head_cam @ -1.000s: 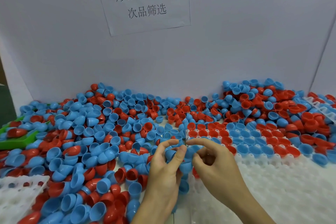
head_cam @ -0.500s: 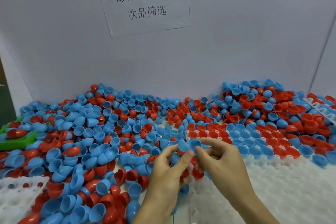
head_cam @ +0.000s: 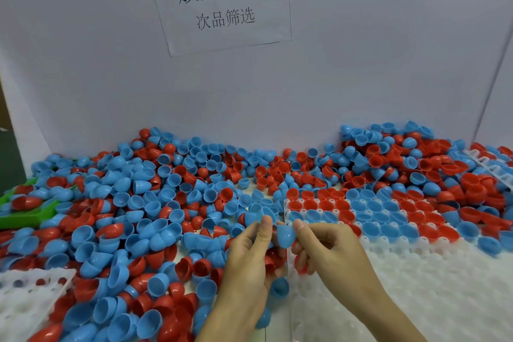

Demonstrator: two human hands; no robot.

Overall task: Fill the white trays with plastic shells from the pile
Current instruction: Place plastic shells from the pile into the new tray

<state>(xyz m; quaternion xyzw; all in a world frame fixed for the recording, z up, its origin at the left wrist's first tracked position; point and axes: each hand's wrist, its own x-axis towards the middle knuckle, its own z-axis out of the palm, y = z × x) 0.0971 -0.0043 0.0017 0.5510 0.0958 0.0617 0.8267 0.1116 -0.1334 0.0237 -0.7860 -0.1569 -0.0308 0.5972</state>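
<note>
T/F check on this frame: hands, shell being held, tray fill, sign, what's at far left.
1. Both hands hold a blue shell between them. True: the left hand and right hand each pinch it at the fingertips.
2. The white tray in front is completely full. False: only its far rows hold shells; the near part is bare.
3. A paper sign with printed characters hangs on the back wall. True.
4. The loose pile is all red shells. False: it mixes red and blue.
5. A yellow bin sits at far left. False: the thing there is green.
</note>
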